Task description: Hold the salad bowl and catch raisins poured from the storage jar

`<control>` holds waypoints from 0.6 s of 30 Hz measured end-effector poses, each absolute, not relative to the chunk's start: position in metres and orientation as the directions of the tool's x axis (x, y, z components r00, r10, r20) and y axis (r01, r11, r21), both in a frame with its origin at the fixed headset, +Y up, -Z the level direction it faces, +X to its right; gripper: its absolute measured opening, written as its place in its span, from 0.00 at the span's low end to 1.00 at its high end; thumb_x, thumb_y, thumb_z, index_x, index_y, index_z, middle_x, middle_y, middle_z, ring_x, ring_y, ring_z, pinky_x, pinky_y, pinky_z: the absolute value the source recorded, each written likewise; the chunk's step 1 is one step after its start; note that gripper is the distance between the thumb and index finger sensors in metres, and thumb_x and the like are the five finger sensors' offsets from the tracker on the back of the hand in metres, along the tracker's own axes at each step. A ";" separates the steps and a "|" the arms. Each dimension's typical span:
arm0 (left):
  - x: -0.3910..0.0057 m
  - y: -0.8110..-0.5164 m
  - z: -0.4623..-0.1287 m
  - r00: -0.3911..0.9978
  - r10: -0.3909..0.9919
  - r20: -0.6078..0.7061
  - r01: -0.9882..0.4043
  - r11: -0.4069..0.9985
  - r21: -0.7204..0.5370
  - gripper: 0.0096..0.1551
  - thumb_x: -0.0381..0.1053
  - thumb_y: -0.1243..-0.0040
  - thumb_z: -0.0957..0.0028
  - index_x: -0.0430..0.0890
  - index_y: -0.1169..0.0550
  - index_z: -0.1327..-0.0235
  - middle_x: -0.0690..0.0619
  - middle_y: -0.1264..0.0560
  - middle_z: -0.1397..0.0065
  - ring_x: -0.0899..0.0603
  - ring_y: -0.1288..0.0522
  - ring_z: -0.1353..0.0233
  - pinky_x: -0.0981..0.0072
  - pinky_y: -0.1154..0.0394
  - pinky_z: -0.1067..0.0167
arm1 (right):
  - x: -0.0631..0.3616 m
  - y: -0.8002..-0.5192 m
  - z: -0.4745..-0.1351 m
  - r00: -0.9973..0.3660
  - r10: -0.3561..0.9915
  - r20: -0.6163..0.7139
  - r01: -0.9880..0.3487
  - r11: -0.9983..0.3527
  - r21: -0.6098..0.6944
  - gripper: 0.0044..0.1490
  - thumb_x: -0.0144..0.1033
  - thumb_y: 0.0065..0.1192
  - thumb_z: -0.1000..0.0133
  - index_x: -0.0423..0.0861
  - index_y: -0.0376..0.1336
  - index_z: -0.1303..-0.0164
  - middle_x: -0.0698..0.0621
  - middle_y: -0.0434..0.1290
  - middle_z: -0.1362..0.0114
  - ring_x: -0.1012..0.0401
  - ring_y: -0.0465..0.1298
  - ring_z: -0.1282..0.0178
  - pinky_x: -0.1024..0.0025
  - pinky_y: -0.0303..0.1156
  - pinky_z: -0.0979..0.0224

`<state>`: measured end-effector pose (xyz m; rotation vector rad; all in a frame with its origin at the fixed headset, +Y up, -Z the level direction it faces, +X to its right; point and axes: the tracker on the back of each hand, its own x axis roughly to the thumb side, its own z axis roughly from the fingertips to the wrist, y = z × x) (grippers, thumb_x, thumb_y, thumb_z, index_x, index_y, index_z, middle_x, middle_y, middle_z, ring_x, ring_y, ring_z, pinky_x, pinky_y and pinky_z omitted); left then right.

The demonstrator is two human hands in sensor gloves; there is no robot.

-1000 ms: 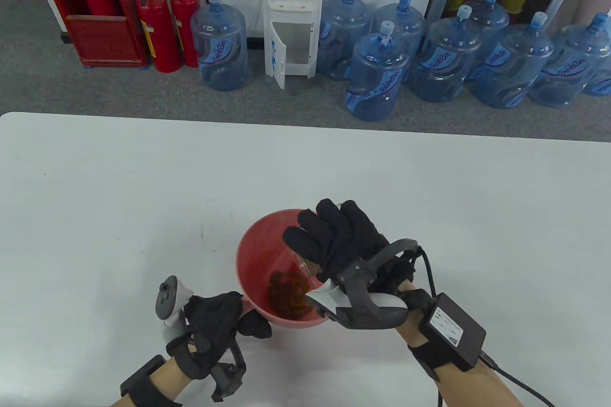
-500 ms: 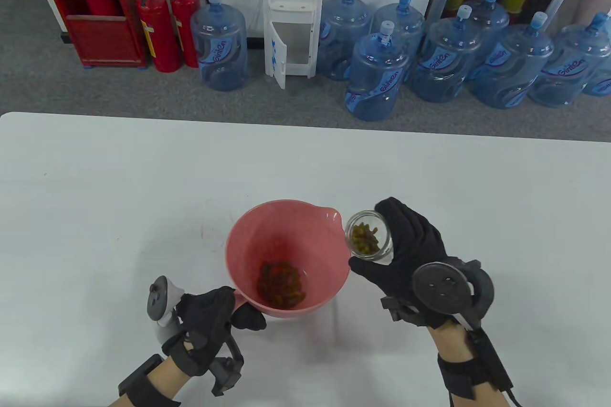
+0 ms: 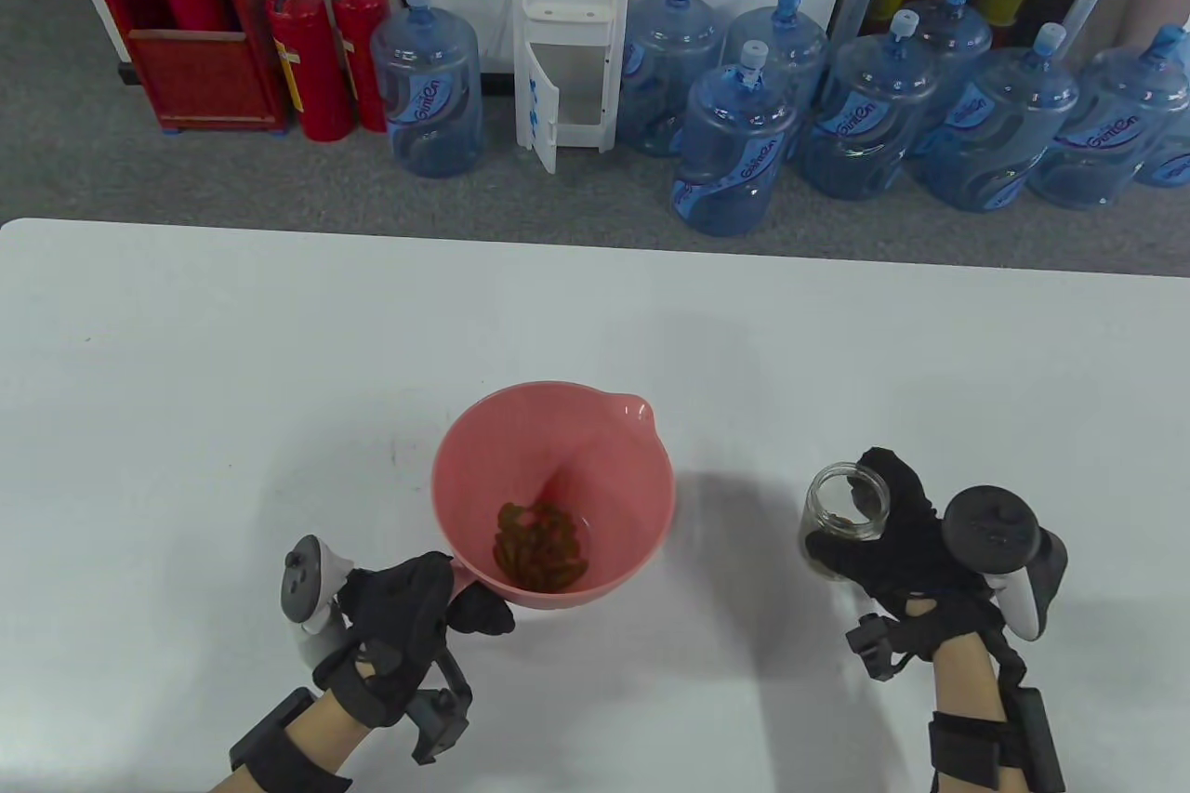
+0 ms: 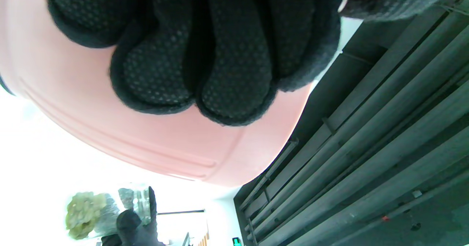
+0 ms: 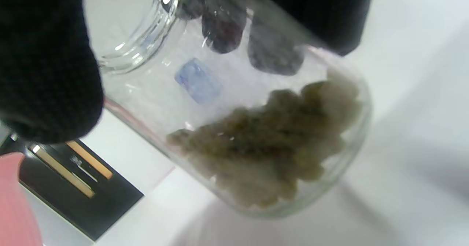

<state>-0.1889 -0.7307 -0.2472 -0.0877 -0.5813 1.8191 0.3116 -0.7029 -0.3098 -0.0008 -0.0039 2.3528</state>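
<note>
A pink salad bowl [image 3: 567, 449] with a pour spout sits near the table's front, with a small heap of raisins [image 3: 542, 544] at its bottom. My left hand [image 3: 418, 612] grips the bowl by its near-left rim; in the left wrist view its fingers [image 4: 205, 55] curl against the bowl's pink underside [image 4: 110, 128]. My right hand [image 3: 897, 542] holds a clear glass storage jar [image 3: 841, 519] about upright, to the right of the bowl and apart from it. The right wrist view shows the jar [image 5: 234, 110] close up, with raisins [image 5: 271, 147] left in its bottom.
The white table [image 3: 232, 365] spreads wide around the bowl. Beyond its far edge stand several blue water bottles [image 3: 734, 151], a water dispenser [image 3: 569, 21] and red fire extinguishers [image 3: 311, 54] on the grey floor.
My right hand tipped the jar back from over the bowl, then carried it right and down toward the table. The bowl shifted slightly in my left hand.
</note>
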 end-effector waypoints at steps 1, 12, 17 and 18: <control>-0.189 -0.731 -0.247 -0.331 0.916 0.227 -0.879 -0.211 -0.428 0.21 0.63 0.48 0.55 0.51 0.12 0.83 0.53 0.11 0.64 0.38 0.13 0.59 0.45 0.23 0.51 | 0.314 -0.706 -0.311 -0.716 0.698 0.000 -0.698 -0.716 0.017 0.72 0.63 0.87 0.70 0.55 0.45 0.25 0.50 0.57 0.21 0.46 0.71 0.23 0.48 0.71 0.25; -0.190 -0.731 -0.248 -0.327 0.917 0.228 -0.878 -0.206 -0.431 0.21 0.63 0.48 0.55 0.51 0.12 0.83 0.53 0.11 0.64 0.38 0.13 0.59 0.45 0.23 0.51 | 0.326 -0.723 -0.316 -0.719 0.695 -0.024 -0.693 -0.713 0.105 0.72 0.62 0.87 0.68 0.56 0.43 0.25 0.50 0.56 0.21 0.47 0.68 0.21 0.49 0.68 0.23; -0.191 -0.731 -0.248 -0.326 0.917 0.228 -0.878 -0.205 -0.432 0.21 0.63 0.48 0.55 0.51 0.12 0.83 0.53 0.11 0.64 0.38 0.13 0.59 0.45 0.23 0.51 | 0.334 -0.723 -0.314 -0.739 0.673 -0.041 -0.670 -0.727 0.151 0.71 0.63 0.84 0.67 0.56 0.42 0.25 0.51 0.54 0.20 0.47 0.67 0.22 0.46 0.65 0.23; -0.191 -0.731 -0.248 -0.326 0.918 0.228 -0.878 -0.204 -0.433 0.21 0.63 0.48 0.55 0.51 0.12 0.83 0.53 0.11 0.64 0.38 0.13 0.59 0.45 0.23 0.51 | 0.335 -0.721 -0.313 -0.756 0.653 -0.039 -0.649 -0.741 0.172 0.71 0.63 0.84 0.67 0.57 0.41 0.25 0.51 0.54 0.19 0.46 0.67 0.22 0.46 0.65 0.24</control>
